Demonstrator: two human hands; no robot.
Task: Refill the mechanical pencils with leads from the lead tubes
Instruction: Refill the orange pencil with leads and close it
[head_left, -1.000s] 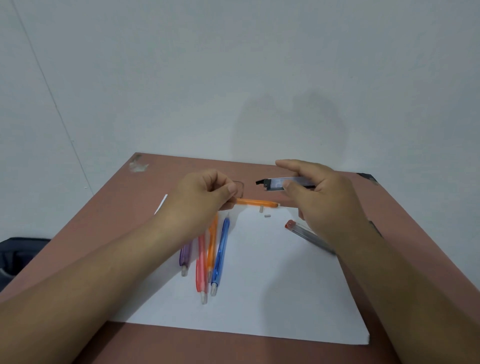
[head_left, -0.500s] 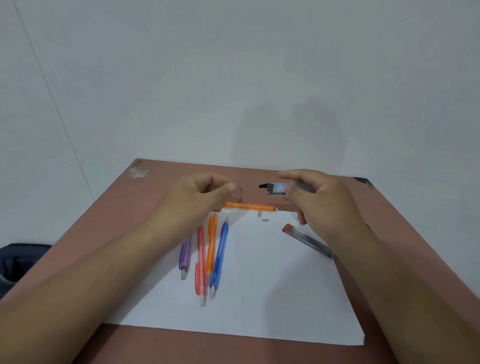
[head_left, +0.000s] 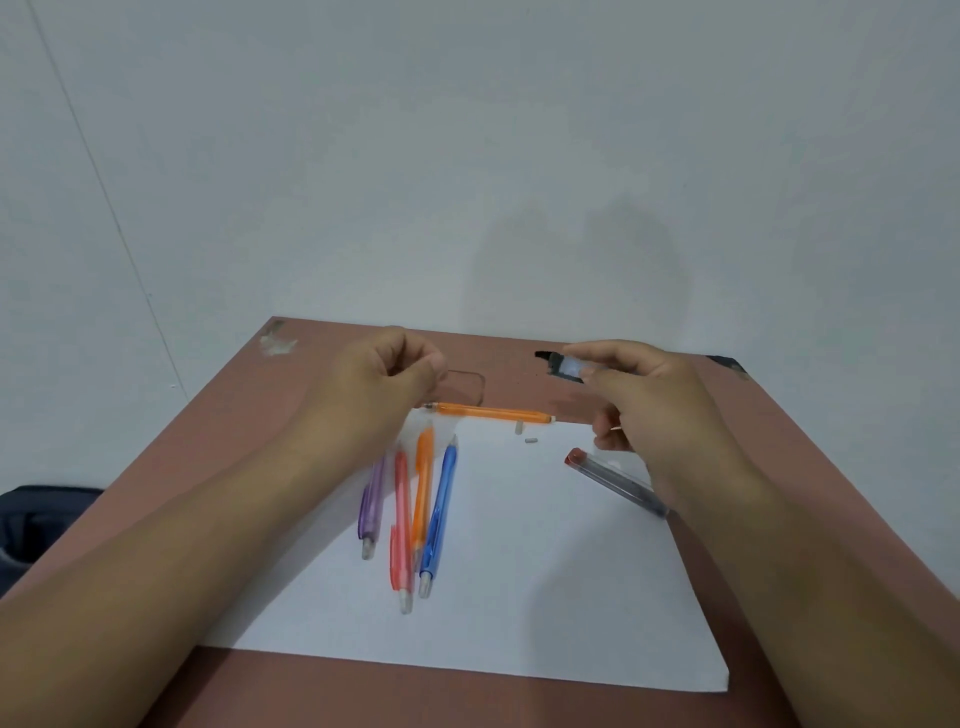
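**Orange pencil down, lead tube up**

Orange plastic first: the orange pencil (head_left: 491, 412) lies crosswise at the far edge of the white paper (head_left: 519, 571), its open end toward your right. A second ago your left hand (head_left: 374, 384) held it by the tip end; now the hand has lifted just clear, fingers curled toward the thumb. Whether they pinch anything small, I cannot tell.

Head view, right side: your right hand (head_left: 649, 405) pinches the black-capped lead tube (head_left: 563, 366) between thumb and forefinger, raised over the table (head_left: 208, 441). It has risen slightly and blurs with motion. The cap end points left, toward the pencil.

Two small white bits (head_left: 524, 435), likely the eraser and cap, sit on the paper just beside the pencil's open end. A second lead tube (head_left: 615, 480) with a red cap lies near your right wrist. Four more pencils (head_left: 410, 514), purple, red, orange and blue, lie side by side under your left forearm.

Reading: with the pencil released, the pour looks postponed; you probably need both hands to open the tube first.
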